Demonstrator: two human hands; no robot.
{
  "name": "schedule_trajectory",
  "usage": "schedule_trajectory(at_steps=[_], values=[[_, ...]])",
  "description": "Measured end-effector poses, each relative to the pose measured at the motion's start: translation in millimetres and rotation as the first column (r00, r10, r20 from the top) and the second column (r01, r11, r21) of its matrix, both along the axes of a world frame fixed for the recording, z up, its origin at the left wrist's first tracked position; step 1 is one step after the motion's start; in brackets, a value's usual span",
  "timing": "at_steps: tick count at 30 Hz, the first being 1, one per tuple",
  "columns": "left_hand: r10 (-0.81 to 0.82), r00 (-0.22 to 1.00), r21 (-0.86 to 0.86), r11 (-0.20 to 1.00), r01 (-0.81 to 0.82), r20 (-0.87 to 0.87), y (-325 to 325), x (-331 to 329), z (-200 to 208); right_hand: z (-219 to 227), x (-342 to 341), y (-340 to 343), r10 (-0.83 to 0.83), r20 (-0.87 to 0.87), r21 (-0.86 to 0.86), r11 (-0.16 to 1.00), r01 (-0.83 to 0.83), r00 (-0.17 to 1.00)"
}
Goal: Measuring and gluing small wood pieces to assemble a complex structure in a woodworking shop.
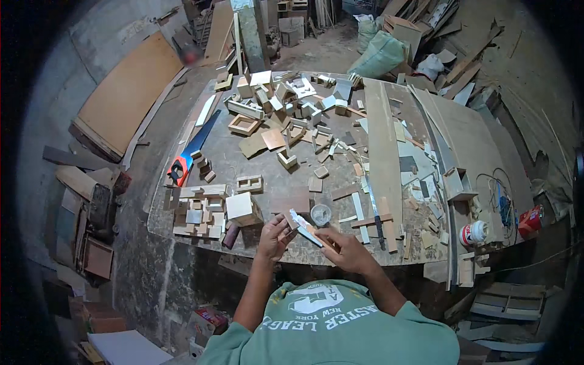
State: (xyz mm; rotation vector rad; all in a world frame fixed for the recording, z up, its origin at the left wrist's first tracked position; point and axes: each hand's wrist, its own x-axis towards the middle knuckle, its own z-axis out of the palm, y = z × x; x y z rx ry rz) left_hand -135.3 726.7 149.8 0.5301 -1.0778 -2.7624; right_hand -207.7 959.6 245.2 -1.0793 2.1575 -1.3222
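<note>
Clearly, the bench (228,167) is a broad, worn sheet strewn with wood, and a round translucent tub (320,214) sits near its front edge. Just on the near side of the tub, the hands work close together without meeting: the left hand (275,239) pinches a small brown piece (291,221), while the right hand (350,250) is closed on a narrow wooden strip (326,241). White matter shows on the work between them; exactly which piece carries it I cannot tell. Well beyond the tub lies a heap of offcuts (272,139), and beyond that, past the bench's far edge, stand a post (250,39) and a pale green sack (378,55). To the tub's left are a pale-topped box (243,208) and, farther out, a cluster of blocks (201,214), with an orange-handled handsaw (198,143) behind them along the left edge. A black-handled blade (377,222) and a long board (383,140) flank the tub on the right; farther right, a white jar (474,233) stands near the bench's corner. Bare surface opens left of and beyond the tub, short of the heap, whereas scraps crowd its right side closely.
</note>
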Motion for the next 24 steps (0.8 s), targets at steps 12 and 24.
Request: schedule_trajectory(at_steps=[12, 24], values=[[-0.113, 0.993, -0.025, 0.993, 0.112, -0.028, 0.8, 0.0, 8.1, 1.1, -12.7, 15.2, -0.058, 0.217, -0.092, 0.993, 0.08, 0.974], [-0.4, 0.911, 0.127, 0.913, 0.387, 0.1, -3.3, 2.4, 4.2, -12.2, -73.9, 36.1, 0.084, 0.519, -0.098, 0.994, -0.039, 0.851]])
